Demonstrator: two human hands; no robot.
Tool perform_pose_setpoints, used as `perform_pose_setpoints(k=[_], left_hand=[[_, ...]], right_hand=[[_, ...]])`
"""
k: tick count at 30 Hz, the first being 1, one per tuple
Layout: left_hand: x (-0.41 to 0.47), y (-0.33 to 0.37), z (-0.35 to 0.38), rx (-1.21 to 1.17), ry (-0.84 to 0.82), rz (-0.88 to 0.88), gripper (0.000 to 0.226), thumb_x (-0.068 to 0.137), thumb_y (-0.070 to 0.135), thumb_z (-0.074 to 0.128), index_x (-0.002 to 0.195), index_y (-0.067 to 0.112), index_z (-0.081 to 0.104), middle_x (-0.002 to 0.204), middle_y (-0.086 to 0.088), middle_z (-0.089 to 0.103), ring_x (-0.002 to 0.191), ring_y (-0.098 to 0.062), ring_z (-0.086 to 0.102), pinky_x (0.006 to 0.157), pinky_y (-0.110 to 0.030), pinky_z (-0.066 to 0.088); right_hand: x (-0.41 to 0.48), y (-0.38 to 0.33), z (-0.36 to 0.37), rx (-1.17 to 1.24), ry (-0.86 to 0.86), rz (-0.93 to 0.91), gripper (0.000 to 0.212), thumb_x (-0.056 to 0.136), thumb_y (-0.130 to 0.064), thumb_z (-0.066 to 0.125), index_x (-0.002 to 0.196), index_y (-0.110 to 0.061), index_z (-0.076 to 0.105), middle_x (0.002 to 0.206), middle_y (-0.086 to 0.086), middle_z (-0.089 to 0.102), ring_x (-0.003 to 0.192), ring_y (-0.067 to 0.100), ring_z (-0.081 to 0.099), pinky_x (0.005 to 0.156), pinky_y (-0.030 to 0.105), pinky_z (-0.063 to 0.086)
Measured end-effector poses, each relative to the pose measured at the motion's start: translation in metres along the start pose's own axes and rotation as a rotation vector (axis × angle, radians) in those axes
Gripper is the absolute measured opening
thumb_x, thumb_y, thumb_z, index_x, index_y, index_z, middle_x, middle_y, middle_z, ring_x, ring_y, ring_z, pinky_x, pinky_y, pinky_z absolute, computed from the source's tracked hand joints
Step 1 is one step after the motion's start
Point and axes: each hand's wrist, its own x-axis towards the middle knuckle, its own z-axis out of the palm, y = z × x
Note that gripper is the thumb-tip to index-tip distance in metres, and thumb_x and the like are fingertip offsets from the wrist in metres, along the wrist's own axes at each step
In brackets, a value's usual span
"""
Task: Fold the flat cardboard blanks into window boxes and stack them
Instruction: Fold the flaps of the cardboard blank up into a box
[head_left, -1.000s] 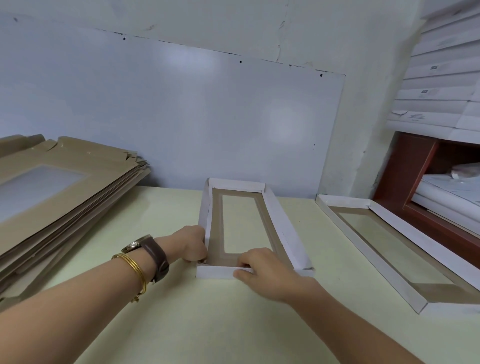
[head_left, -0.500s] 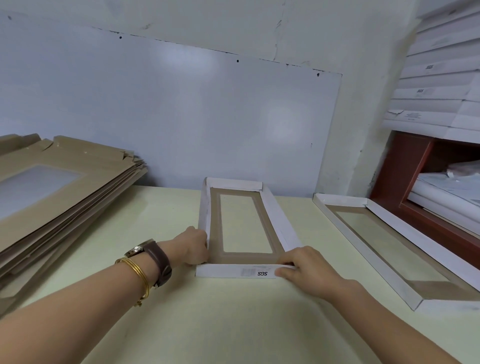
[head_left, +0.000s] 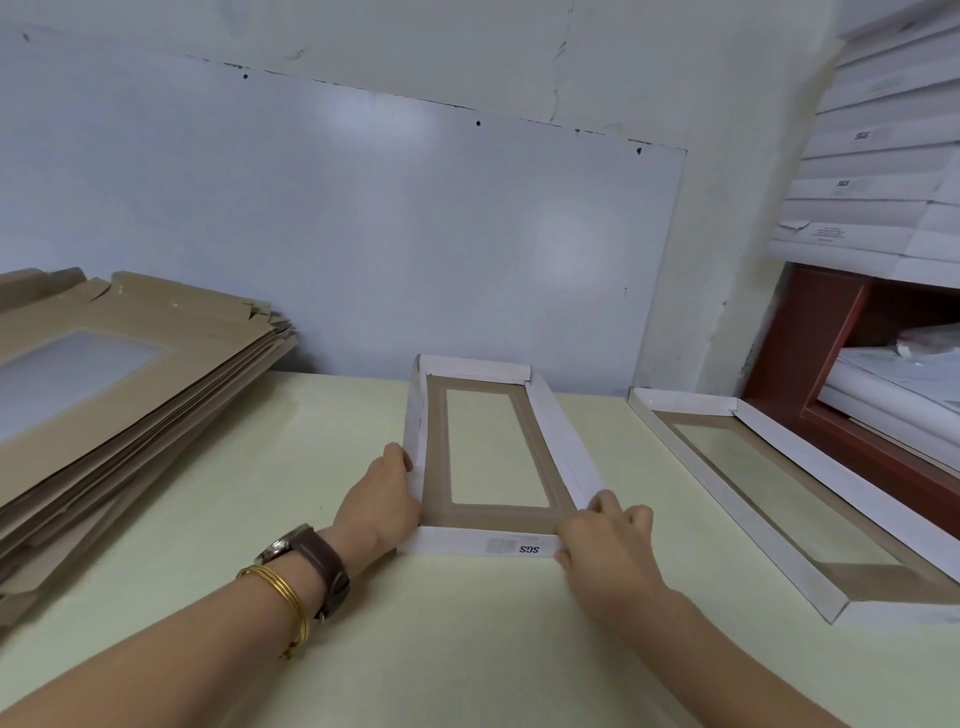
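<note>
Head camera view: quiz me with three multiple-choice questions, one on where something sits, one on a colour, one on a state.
1. Where is the blanks pile relative to the middle box?
A. To its right
B. To its left
C. Inside it

2. What colour is the watch strap?
A. Brown
B. White
C. Green

3. How do the middle box's walls stand?
A. All flat
B. Torn off
C. Folded up

Answers:
1 B, the pile lies far left of the box.
2 A, the strap shows dark brown.
3 C, white walls rise on all four sides.
</note>
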Motion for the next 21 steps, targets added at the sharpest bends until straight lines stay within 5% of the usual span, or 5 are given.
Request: perform_pose_setpoints(k=[4,10,15,21], left_hand=[[-0.001,-0.003,0.004,-0.054,0.029,-0.033,0.032,0.083,0.004,0.045,0.11,0.018,0.036,0.102,-0.002,0.046,0.078,-0.021,0.049,0.054,-0.028,0.03],[0.0,-0.006,0.006,-0.115,0.033,-0.062,0.038,0.08,0.006,0.051,0.114,0.019,0.038,0.093,0.001,0.046,0.069,-0.016,0.047,0.051,-0.028,0.028],[-0.002,-0.008,0.006,-0.206,0.043,-0.057,0.048,0.078,0.005,0.054,0.12,0.017,0.035,0.083,0.001,0.051,0.073,-0.021,0.053,0.057,-0.033,0.038],[-0.005,-0.011,0.01,-0.35,0.113,-0.052,0.04,0.092,0.027,0.052,0.126,0.018,0.035,0.087,0.006,0.057,0.078,-0.013,0.058,0.064,-0.031,0.04]], right_hand=[[0.0,-0.005,0.001,0.031,-0.062,0.044,0.04,0.091,-0.003,0.046,0.065,-0.022,0.021,0.07,-0.006,0.026,0.1,0.02,0.042,0.069,0.029,0.029],[-0.001,0.001,-0.001,0.142,-0.083,0.022,0.02,0.099,-0.015,0.038,0.08,-0.021,0.035,0.092,-0.004,0.04,0.095,0.015,0.033,0.07,0.031,0.034],[-0.005,0.007,-0.002,0.296,-0.049,0.007,0.038,0.099,-0.027,0.041,0.066,-0.024,0.022,0.074,-0.011,0.031,0.087,0.014,0.033,0.075,0.033,0.038],[-0.006,0.014,-0.002,0.317,-0.012,0.05,0.038,0.098,-0.02,0.043,0.065,-0.018,0.024,0.068,-0.001,0.035,0.072,0.021,0.037,0.059,0.035,0.024]])
